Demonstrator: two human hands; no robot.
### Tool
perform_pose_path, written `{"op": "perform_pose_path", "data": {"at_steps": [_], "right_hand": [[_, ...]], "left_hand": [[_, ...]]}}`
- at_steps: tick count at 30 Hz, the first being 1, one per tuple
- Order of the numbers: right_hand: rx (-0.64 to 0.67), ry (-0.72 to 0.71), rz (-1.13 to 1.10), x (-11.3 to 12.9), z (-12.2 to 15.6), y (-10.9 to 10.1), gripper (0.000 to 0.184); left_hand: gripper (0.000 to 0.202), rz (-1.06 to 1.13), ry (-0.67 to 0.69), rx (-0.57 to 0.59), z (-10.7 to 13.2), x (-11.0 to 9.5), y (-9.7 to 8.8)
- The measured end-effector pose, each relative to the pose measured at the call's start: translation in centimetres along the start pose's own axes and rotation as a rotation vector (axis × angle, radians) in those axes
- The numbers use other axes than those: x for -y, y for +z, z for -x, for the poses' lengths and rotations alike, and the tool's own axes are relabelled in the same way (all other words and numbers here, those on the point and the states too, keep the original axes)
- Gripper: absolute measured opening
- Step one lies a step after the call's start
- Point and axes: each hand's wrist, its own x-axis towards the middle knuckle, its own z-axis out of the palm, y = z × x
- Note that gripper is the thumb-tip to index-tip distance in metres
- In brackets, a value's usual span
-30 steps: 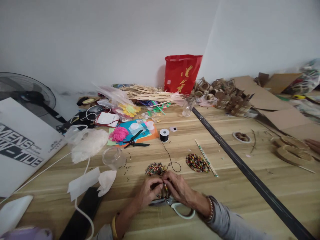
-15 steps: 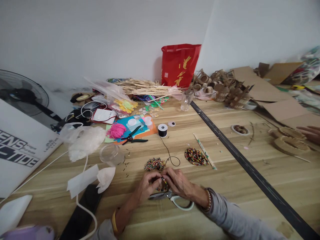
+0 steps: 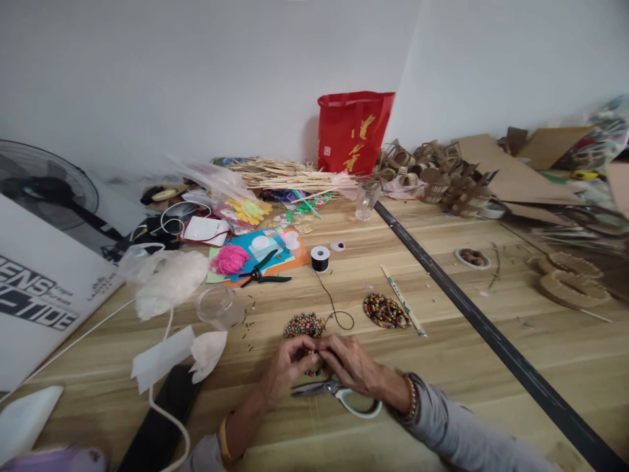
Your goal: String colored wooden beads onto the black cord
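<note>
Both sets of fingertips are pinching together over a short beaded strand (image 3: 313,362) on the wooden table (image 3: 442,367). The left hand (image 3: 285,364) is curling nearly closed on the strand's left end, while the right hand (image 3: 351,362) is gripping its right end, fingers bent tight. The strand is running roughly left to right between them, just above the scissors (image 3: 339,392), whose blades are pointing left. A loose bead pile (image 3: 303,324) is sitting just beyond the knuckles, and a black cord (image 3: 334,307) is trailing back to its spool (image 3: 320,257). Compared with half a second ago, the hands are keeping the same pinch, with fewer beads showing between them.
</note>
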Motion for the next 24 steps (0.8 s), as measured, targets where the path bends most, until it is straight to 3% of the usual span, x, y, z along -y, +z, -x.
{"op": "perform_pose_path", "data": {"at_steps": [7, 18, 24], "right_hand": [[-0.008, 0.005, 0.009, 0.13, -0.01, 0.00, 0.021], [-0.010, -0.012, 0.050, 0.24, -0.15, -0.07, 0.025], [-0.007, -0.020, 0.071, 0.31, -0.17, -0.05, 0.025]], "left_hand": [[0.033, -0.003, -0.054, -0.015, 0.01, -0.42, 0.02], [0.035, -0.055, 0.025, 0.072, 0.21, -0.04, -0.09], [0.028, -0.164, 0.082, -0.003, 0.17, -0.17, 0.27]]}}
